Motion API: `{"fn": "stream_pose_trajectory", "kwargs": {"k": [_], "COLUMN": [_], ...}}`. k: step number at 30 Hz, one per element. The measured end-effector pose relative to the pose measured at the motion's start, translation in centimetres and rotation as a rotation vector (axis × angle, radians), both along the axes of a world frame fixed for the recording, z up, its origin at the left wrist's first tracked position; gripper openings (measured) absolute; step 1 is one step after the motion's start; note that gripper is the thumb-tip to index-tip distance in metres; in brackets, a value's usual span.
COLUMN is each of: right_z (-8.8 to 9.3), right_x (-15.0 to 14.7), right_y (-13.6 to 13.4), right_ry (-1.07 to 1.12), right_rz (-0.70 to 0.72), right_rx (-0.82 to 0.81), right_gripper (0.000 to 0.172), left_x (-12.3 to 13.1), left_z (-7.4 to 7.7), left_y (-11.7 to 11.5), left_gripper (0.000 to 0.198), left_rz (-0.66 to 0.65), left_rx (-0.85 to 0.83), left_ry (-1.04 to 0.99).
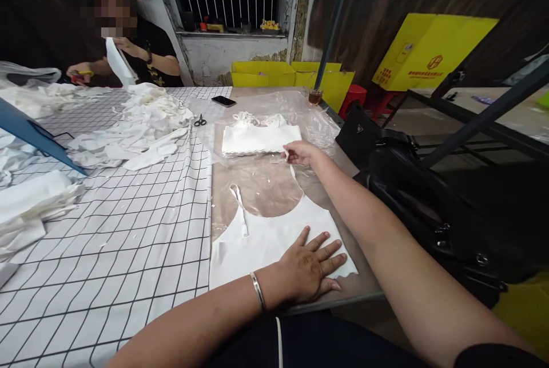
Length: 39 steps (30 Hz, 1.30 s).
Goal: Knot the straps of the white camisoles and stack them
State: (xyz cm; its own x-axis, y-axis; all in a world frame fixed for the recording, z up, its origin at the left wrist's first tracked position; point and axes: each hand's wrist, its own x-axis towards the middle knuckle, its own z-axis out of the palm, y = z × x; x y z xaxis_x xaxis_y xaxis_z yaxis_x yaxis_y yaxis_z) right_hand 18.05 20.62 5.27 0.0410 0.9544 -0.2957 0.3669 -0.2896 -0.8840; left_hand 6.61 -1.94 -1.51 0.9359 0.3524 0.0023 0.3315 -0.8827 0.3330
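Observation:
A white camisole [266, 242] lies flat at the table's near edge, its neckline pointing away from me. My left hand [311, 265], with a silver bangle at the wrist, rests spread on the camisole's right part. Farther out, my right hand [300, 152] pinches the end of the right shoulder strap [294, 174], which is drawn up from the neckline. The left strap [239, 202] lies loose in a loop. Just beyond my right fingertips sits a stack of folded white garments [261, 138] with bunched straps on top.
White cloth pieces [146, 122] heap on the checked tablecloth [163, 231]. Small scissors [200, 120], a phone [223, 101] and a glass of brown liquid [315, 96] lie farther back. Black bags [412, 196] flank the right edge. Across the table, a person [158, 54] holds white cloth and scissors.

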Motion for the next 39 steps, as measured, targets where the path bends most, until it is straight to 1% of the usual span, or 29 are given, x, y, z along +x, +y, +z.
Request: {"fn": "stream_pose_trajectory", "kwargs": {"k": [3,6,8,9,10,11,13,14,15,16,17,18,19,20,21,22,23,25,26,27,28,29,30,32,34,35,36,37,39], "right_z": [2.9,4.6,5.1,5.2,5.4,5.6,6.3,6.7,7.3,7.8,8.3,8.5,8.6,8.3,7.7,6.7,5.5,2.4,0.9,-0.6,-1.9,-2.9,-3.7,-4.6,-4.6,-4.5,-4.3,-4.0,-3.6], "right_x": [1.2,1.9,2.2,2.4,2.6,2.8,3.3,3.5,3.8,4.0,4.1,4.2,4.3,4.4,4.5,4.6,4.7,4.8,4.7,4.6,4.3,3.9,3.4,2.4,1.7,1.5,1.4,1.4,1.7], "right_y": [0.3,-0.1,-0.7,-1.1,-1.5,-2.0,-3.5,-4.6,-6.1,-7.8,-9.8,-12.1,-14.4,-16.6,-18.6,-20.3,-21.7,-23.2,-23.6,-23.8,-24.0,-24.1,-24.2,-24.4,-24.4,-24.3,-24.2,-24.1,-23.7], "right_ry": [0.215,0.468,0.554,0.576,0.597,0.615,0.637,0.634,0.614,0.574,0.511,0.431,0.337,0.233,0.143,0.075,0.04,0.08,0.161,0.275,0.407,0.543,0.666,0.822,0.871,0.873,0.867,0.852,0.805], "right_rz": [-0.066,-0.178,-0.22,-0.224,-0.221,-0.212,-0.167,-0.129,-0.074,0.004,0.114,0.243,0.385,0.52,0.588,0.56,0.461,0.133,-0.024,-0.148,-0.233,-0.286,-0.313,-0.32,-0.282,-0.249,-0.211,-0.166,-0.074], "right_rx": [0.003,-0.057,-0.089,-0.096,-0.099,-0.097,-0.083,-0.064,-0.033,0.006,0.04,0.065,0.073,0.054,0.054,0.089,0.137,0.239,0.261,0.263,0.253,0.237,0.217,0.182,0.17,0.175,0.184,0.191,0.177], "right_gripper": [0.019,0.019,0.019,0.02,0.021,0.023,0.024,0.024,0.023,0.021,0.018,0.016,0.015,0.017,0.02,0.021,0.024,0.033,0.037,0.041,0.044,0.045,0.045,0.046,0.046,0.045,0.042,0.038,0.031], "left_x": [0.1,0.1,0.0,-0.1,-0.2,-0.3,-0.6,-0.8,-1.0,-1.0,-1.0,-0.9,-0.8,-0.5,-0.3,0.0,0.2,0.6,0.7,0.8,0.9,0.9,0.9,0.7,0.5,0.4,0.3,0.2,0.1], "left_z": [-0.3,-0.4,-0.1,0.2,0.6,1.2,2.5,3.1,3.7,4.1,4.4,4.6,4.6,4.6,4.5,4.5,4.5,4.8,5.1,5.3,5.6,5.8,6.1,6.7,7.3,7.6,7.9,8.1,8.2], "left_y": [-0.2,-0.1,0.7,1.4,2.3,3.4,5.8,7.0,7.9,8.7,9.2,9.4,9.3,9.0,8.6,8.1,7.5,6.4,6.0,5.6,5.3,5.1,4.9,4.6,4.5,4.5,4.6,4.7,5.3], "left_gripper": [0.057,0.055,0.05,0.046,0.042,0.041,0.047,0.052,0.058,0.063,0.069,0.073,0.074,0.071,0.063,0.051,0.04,0.026,0.024,0.022,0.021,0.019,0.017,0.012,0.009,0.009,0.01,0.012,0.015], "left_rz": [0.002,-0.006,-0.01,0.039,0.138,0.278,0.586,0.687,0.737,0.744,0.726,0.696,0.666,0.646,0.636,0.636,0.648,0.673,0.668,0.653,0.64,0.648,0.674,0.749,0.778,0.766,0.747,0.739,0.752], "left_rx": [-0.018,-0.089,-0.216,-0.32,-0.454,-0.614,-0.996,-1.211,-1.43,-1.635,-1.813,-1.955,-2.054,-2.115,-2.148,-2.162,-2.164,-2.156,-2.149,-2.136,-2.114,-2.068,-1.993,-1.748,-1.483,-1.39,-1.34,-1.327,-1.378], "left_ry": [-0.01,-0.045,-0.142,-0.225,-0.322,-0.429,-0.607,-0.651,-0.668,-0.676,-0.684,-0.698,-0.732,-0.785,-0.84,-0.887,-0.927,-0.978,-0.99,-0.997,-0.995,-0.981,-0.947,-0.845,-0.74,-0.698,-0.655,-0.614,-0.538]}}
